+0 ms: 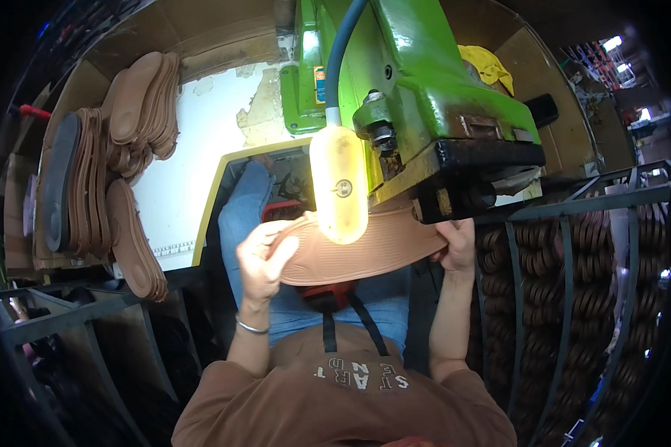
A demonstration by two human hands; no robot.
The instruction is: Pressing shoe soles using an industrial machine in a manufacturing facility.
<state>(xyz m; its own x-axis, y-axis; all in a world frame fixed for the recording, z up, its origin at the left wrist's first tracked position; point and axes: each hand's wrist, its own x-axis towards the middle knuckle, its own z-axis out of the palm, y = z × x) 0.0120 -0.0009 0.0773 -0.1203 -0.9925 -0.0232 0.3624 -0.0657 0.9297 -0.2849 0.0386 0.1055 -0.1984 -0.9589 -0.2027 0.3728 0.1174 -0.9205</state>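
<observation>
A tan shoe sole (pixel 328 262) with fine ridges spans between my two hands, above my lap. My left hand (pixel 262 259) grips its left end, the thumb lying on top. At the other end, my right hand (pixel 456 244) pinches the edge, and its fingers are partly hidden behind the sole and the machine. Close over the sole's far edge stands a green machine (pixel 455 82) with a dark, worn head (pixel 492 164). A glowing lamp (pixel 338 171) on a blue-grey flexible neck hangs in front and covers part of the sole.
On the white worktable (pixel 194 134) at the left stand stacks of tan soles (pixel 138 97) and a grey sole (pixel 64 182). Cardboard walls (pixel 201 33) border the table. A yellow cloth (pixel 488 67) lies behind the machine. Metal racks (pixel 566 276) hold many brown soles at the right.
</observation>
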